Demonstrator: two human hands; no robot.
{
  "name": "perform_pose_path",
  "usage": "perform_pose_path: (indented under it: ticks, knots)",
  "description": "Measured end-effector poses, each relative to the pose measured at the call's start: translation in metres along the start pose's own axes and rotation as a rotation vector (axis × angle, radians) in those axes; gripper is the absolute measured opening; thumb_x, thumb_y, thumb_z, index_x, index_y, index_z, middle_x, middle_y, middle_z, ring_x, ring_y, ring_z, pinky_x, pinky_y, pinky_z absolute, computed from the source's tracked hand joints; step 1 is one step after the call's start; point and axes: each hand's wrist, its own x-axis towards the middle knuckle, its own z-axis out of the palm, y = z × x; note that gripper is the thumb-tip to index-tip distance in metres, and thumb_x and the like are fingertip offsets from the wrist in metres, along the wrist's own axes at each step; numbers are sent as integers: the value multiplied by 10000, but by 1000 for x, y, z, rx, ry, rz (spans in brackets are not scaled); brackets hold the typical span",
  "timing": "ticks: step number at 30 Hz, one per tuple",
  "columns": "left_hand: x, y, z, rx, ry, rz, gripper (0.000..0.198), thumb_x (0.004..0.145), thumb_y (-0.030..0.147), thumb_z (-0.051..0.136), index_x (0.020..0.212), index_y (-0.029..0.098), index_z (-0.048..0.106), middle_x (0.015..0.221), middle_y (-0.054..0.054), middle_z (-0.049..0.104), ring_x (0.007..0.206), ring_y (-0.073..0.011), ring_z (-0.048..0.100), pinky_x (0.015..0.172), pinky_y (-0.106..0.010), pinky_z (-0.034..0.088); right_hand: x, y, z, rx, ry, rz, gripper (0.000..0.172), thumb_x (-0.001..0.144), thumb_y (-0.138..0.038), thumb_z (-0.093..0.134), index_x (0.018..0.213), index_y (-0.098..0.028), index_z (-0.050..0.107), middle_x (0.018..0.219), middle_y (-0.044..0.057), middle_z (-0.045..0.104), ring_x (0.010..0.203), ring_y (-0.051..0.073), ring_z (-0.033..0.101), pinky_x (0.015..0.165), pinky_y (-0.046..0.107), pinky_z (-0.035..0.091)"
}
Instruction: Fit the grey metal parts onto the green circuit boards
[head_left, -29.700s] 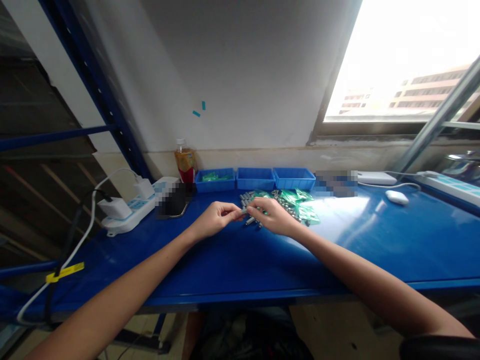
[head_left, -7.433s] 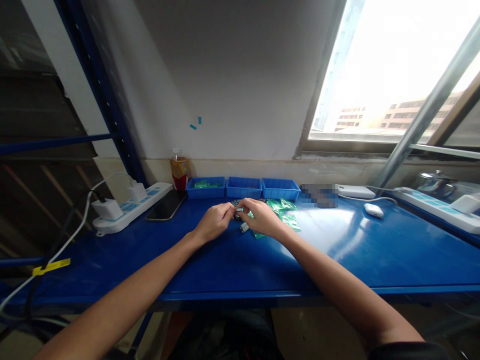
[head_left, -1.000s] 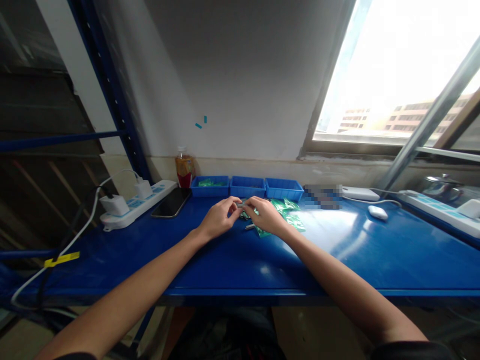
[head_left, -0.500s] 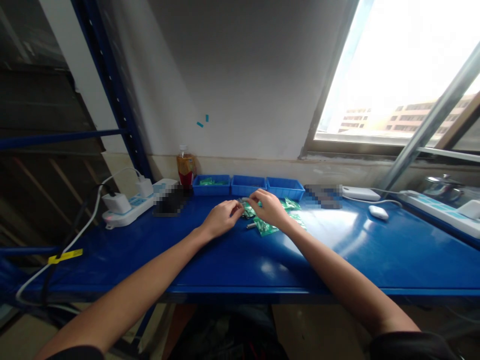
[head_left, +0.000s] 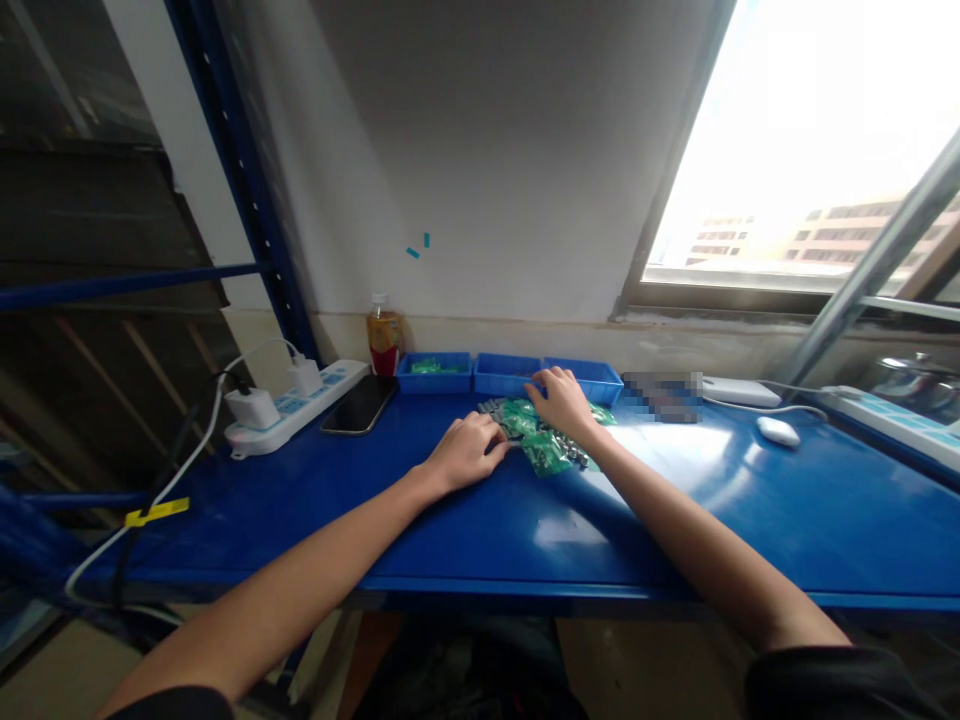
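Note:
My left hand [head_left: 466, 450] rests on the blue table [head_left: 450, 520], its fingers curled beside a pile of small green packets and grey parts [head_left: 541, 443]. What it holds, if anything, I cannot make out. My right hand [head_left: 561, 397] is stretched forward over the pile to the front rim of the middle blue tray [head_left: 508, 372]. Its fingers point into the tray; whether they hold a part is hidden. A left blue tray [head_left: 435, 370] has green packets in it. A right blue tray [head_left: 600, 376] stands next to the right hand.
A drink bottle [head_left: 383, 335] stands by the wall. A dark phone [head_left: 360, 404] and a white power strip [head_left: 292, 410] with chargers lie left. A white mouse [head_left: 778, 431] and a white box [head_left: 731, 390] lie right. A blue rack post [head_left: 247, 190] rises at left.
My right hand left the left hand and reached forward from the pile to the middle blue tray. The left hand lowered onto the table. My head shifted slightly left.

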Motion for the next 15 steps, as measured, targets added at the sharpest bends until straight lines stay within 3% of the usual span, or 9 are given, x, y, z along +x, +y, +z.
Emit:
perform_pose_path:
  ticks: [5,12,15]
  knots:
    - [4,-11,-7,-94,93,-37,291,935,311,393,792,178,608,854,-60,638,817,-193,539,774,-329,431,-38,-23,-13,163,-105,-264,269,842,-305,583,1086,-190,577,960,71,618,919,215,548,815,327,422]
    - [5,-8,-9,-141,101,-8,355,950,306,343,698,179,559,738,-50,589,744,-183,513,714,-323,416,-39,-34,-14,270,-151,-358,138,866,-299,572,951,-204,625,888,52,613,871,187,559,784,300,428]
    - [3,-7,-8,-207,110,-26,278,940,321,378,828,184,593,793,-44,618,792,-187,545,742,-321,431,-39,-32,-16,267,-133,-332,163,878,-329,556,930,-200,640,869,53,607,856,184,556,775,296,424]
